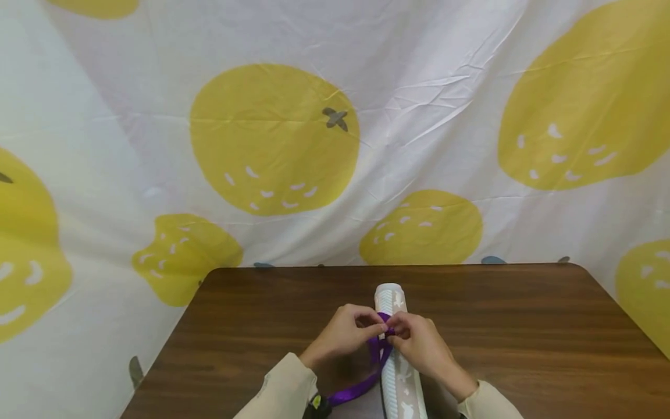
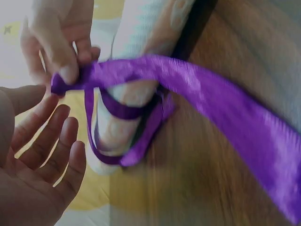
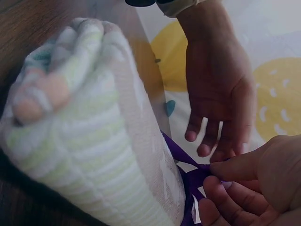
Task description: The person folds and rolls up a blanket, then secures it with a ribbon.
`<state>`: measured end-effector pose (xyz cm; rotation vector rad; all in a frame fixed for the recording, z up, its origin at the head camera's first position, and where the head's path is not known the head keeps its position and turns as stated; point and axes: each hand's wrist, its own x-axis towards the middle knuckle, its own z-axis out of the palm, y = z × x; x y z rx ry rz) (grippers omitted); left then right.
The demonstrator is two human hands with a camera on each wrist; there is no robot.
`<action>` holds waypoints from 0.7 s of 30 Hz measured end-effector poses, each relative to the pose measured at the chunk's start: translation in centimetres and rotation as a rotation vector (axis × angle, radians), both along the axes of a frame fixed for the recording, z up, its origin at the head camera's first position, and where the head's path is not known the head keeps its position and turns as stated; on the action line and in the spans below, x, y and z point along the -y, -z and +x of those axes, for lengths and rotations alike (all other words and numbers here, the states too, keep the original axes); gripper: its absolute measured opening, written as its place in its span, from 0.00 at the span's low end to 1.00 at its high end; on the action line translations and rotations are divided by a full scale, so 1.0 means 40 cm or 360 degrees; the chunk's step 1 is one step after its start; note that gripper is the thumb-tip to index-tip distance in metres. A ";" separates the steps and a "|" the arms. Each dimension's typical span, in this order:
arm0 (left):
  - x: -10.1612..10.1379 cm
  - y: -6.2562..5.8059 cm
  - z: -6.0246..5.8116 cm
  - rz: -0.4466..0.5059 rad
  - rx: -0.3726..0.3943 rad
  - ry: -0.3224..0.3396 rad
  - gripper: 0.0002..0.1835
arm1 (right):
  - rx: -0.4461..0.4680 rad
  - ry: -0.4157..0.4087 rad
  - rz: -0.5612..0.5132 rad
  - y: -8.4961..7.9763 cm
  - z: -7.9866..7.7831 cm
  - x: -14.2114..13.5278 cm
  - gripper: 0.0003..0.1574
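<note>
A rolled towel-like cloth [image 1: 405,387] in white, beige and pale green stripes lies lengthwise on the table; the right wrist view shows its folded near end. Purple ribbon [image 2: 197,87] loops around the roll, and a long tail trails off toward the left forearm. Thumb and fingers of my right hand [image 1: 421,343] pinch the ribbon just above the roll. From the left, my left hand [image 1: 348,331] comes up to the same spot, fingertips right at the ribbon's knotted part. Its other fingers [image 2: 70,155] are spread and loosely bent.
The brown wooden table [image 1: 523,326] extends on both sides of the roll. Behind it hangs a white curtain [image 1: 419,116] printed with yellow fruit. A dark wrist device [image 1: 317,406] sits at the left cuff, beside the ribbon tail.
</note>
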<state>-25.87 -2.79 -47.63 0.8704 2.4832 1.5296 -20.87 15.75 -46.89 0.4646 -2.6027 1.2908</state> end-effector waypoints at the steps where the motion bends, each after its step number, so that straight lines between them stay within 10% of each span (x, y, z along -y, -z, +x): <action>1: 0.005 0.003 -0.007 -0.0014 0.0010 -0.0029 0.05 | 0.0008 0.0013 0.0012 0.000 0.001 -0.001 0.11; 21: 0.001 0.072 -0.071 -0.0095 0.0158 -0.0246 0.08 | 0.0004 0.0022 0.0038 -0.001 -0.008 -0.010 0.08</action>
